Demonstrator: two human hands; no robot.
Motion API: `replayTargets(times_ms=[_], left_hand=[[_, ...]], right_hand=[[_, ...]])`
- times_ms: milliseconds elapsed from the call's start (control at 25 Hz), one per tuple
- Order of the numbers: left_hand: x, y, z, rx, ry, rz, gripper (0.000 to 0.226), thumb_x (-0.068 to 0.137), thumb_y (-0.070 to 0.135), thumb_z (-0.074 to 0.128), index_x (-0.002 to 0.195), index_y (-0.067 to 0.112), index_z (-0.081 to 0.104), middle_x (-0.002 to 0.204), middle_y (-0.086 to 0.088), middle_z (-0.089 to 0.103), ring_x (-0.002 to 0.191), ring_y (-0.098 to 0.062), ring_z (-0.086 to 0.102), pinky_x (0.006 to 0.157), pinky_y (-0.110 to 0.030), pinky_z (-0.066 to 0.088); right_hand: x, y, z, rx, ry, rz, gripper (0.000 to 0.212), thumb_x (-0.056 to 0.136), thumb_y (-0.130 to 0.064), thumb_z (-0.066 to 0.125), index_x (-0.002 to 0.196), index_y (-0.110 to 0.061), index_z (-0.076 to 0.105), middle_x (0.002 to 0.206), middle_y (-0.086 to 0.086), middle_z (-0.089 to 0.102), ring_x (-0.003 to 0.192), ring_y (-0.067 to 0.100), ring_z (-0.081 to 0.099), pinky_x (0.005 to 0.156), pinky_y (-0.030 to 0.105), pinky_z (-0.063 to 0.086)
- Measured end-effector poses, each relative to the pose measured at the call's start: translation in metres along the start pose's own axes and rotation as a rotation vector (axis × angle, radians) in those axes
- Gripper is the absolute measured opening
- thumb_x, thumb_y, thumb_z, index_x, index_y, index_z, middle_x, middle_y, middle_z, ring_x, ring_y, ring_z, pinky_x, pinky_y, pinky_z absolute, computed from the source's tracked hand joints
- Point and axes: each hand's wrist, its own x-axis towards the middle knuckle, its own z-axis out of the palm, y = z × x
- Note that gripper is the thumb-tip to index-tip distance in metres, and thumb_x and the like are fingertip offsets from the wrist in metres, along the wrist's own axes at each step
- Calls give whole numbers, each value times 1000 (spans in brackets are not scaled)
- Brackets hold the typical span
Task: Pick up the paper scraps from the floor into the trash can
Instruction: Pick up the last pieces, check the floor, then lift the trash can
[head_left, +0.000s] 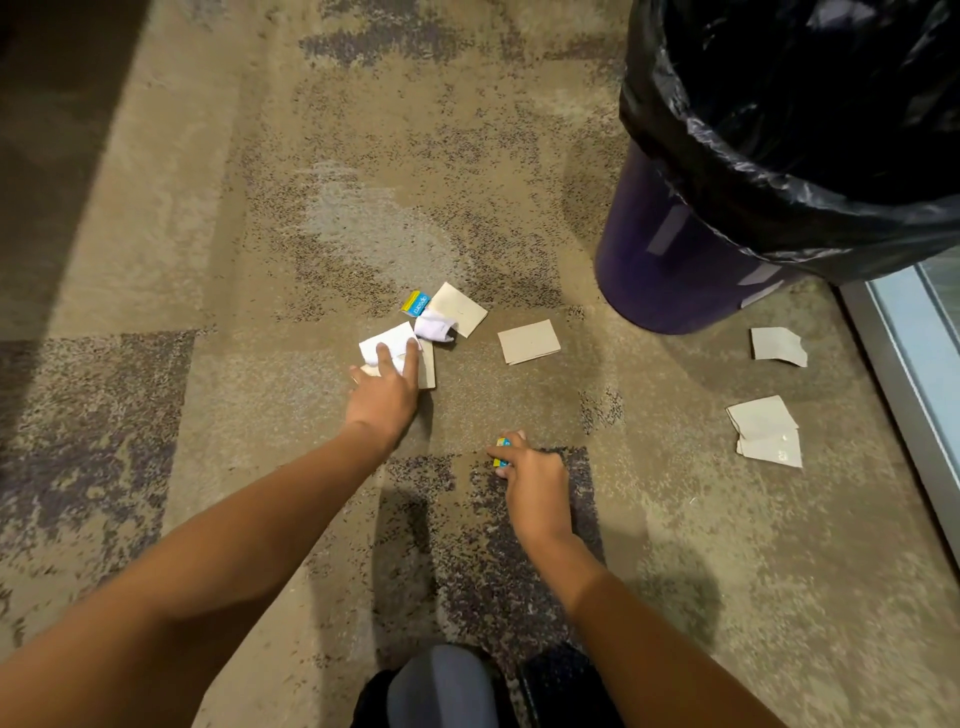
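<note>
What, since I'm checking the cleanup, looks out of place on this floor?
Litter lies on the carpet beside the trash can: a scrap cluster at the left hand, a lone tan piece, two torn pieces near the can. The right hand pinches a blue-yellow scrap.

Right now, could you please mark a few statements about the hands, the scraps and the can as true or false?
1. The right hand pinches a small blue and yellow scrap. True.
2. The trash can has a white liner. False: its liner is black.
3. The left hand has fingers resting on a white scrap. True.
4. Every scrap is already in the can. False: several still lie on the carpet, such as a tan scrap near the can's base.
</note>
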Motion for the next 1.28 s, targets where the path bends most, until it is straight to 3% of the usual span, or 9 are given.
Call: replayTargets(times_ms=[160,320,520,640,800,920,1000,1160,1280], left_hand=[[-4,-6,-14,-32,88,30,51,92,4,48,138,6,27,124,-28,49,99,-43,59,72,-45,48],[-11,-19,-39,-319,117,-32,17,86,-2,54,101,-4,61,87,-21,62,76,-33,58,65,-41,45],[-30,-22,-28,-577,171,-159,22,94,10,44,111,1,55,96,-23,59,80,-33,56,64,-36,42],[-26,-9,-25,-844,166,-265,39,94,37,48,125,14,42,113,-15,52,94,-32,55,68,-36,45],[-10,-4,-9,-350,37,-118,81,84,41,64,148,26,17,150,-26,9,124,-47,36,98,-48,41],[-8,-5,-9,-297,5,-85,63,95,41,46,147,17,21,142,-28,27,119,-51,42,97,-51,40],[-9,-8,-12,-203,122,-68,51,98,41,33,134,6,36,128,-28,45,113,-48,49,92,-52,43],[-20,-16,-27,-398,205,-149,16,94,1,39,103,-6,50,98,-34,57,88,-46,58,70,-48,46],[-31,-10,-40,-574,237,-230,17,91,3,51,98,-11,57,94,-34,62,86,-45,60,61,-39,38]], right_hand=[[6,-5,0,9,-82,41,42,87,11,52,116,-15,68,125,15,62,102,19,66,91,32,54],[9,-12,-27,96,-96,132,30,88,6,57,107,-12,72,116,7,65,96,17,63,85,15,46],[-12,13,-57,495,62,350,20,88,-3,62,100,-13,74,114,4,68,100,18,64,78,22,46],[-33,40,-62,716,180,480,22,84,2,63,94,-14,75,115,5,68,91,15,64,70,16,51],[-55,62,-67,914,245,563,26,85,7,60,90,-15,73,113,13,69,94,18,63,71,19,56],[-59,61,-74,1005,266,584,24,87,7,57,91,-11,72,110,13,69,91,19,62,68,13,54],[-57,61,-76,1083,267,602,26,88,7,56,86,-14,72,112,14,68,98,22,63,72,15,56],[-59,52,-87,1216,304,635,25,88,9,54,88,-9,72,114,15,67,102,25,63,68,15,57],[-60,49,-105,1181,338,616,27,88,5,57,87,-16,73,110,13,69,96,20,66,70,18,57]])
